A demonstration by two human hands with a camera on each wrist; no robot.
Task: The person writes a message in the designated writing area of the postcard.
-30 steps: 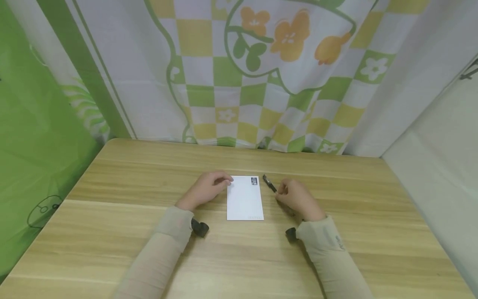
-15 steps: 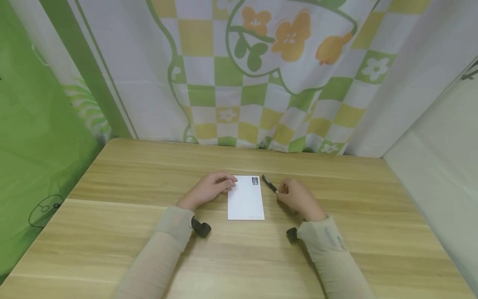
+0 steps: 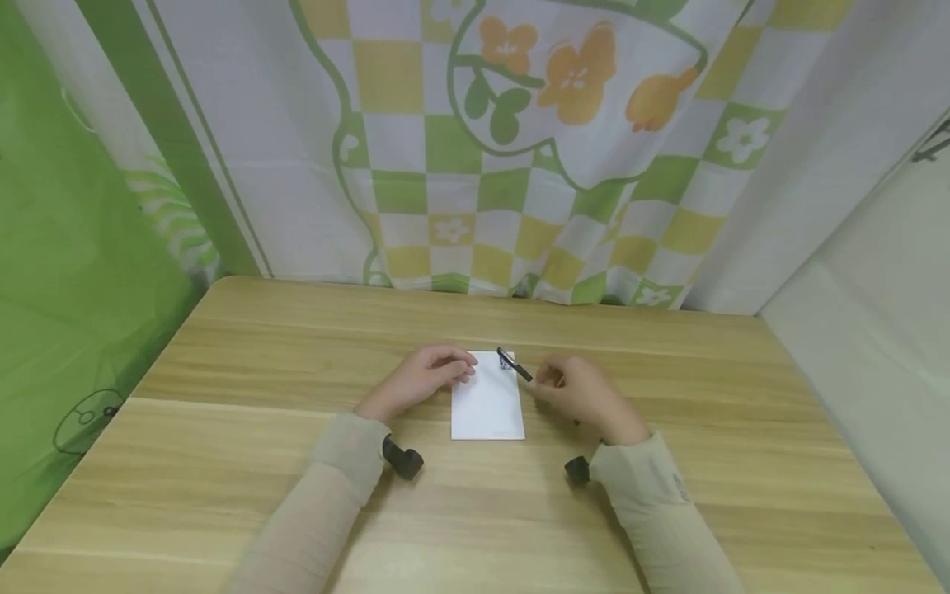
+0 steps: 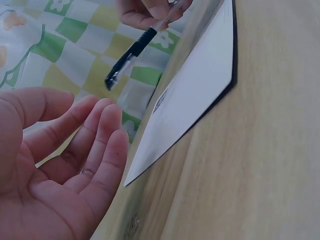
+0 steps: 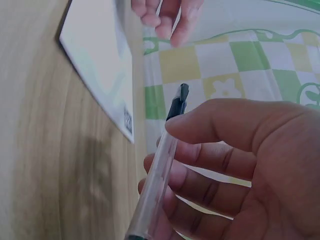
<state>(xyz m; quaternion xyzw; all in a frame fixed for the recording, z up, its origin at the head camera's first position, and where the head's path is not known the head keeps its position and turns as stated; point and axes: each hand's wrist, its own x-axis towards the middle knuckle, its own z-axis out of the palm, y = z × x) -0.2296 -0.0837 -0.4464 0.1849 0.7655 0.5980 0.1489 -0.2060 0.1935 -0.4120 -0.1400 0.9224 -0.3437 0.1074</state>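
A pen (image 5: 159, 170) with a clear barrel and a black capped end is pinched between the thumb and fingers of my right hand (image 3: 586, 392). Its capped end (image 4: 131, 55) points toward my left hand, and in the head view it overlaps the stamp corner of a white envelope-like sheet (image 3: 486, 404). The sheet lies flat on the table, with a small dark printed picture (image 4: 160, 101) at one corner. My left hand (image 3: 426, 375) hovers at the sheet's far left corner, its fingers loosely bent and nothing between them.
The wooden table (image 3: 460, 528) stretches out around both forearms. Along its back edge hangs a checked curtain (image 3: 490, 190) with flowers. Green cloth (image 3: 89, 247) covers the left side, and a pale wall (image 3: 876, 330) rises at the right. Black wrist cameras (image 3: 403, 459) sit on both wrists.
My right hand has moved slightly left with the pen, bringing its capped end from beside the sheet to over its corner. My left hand has shifted a little to the right.
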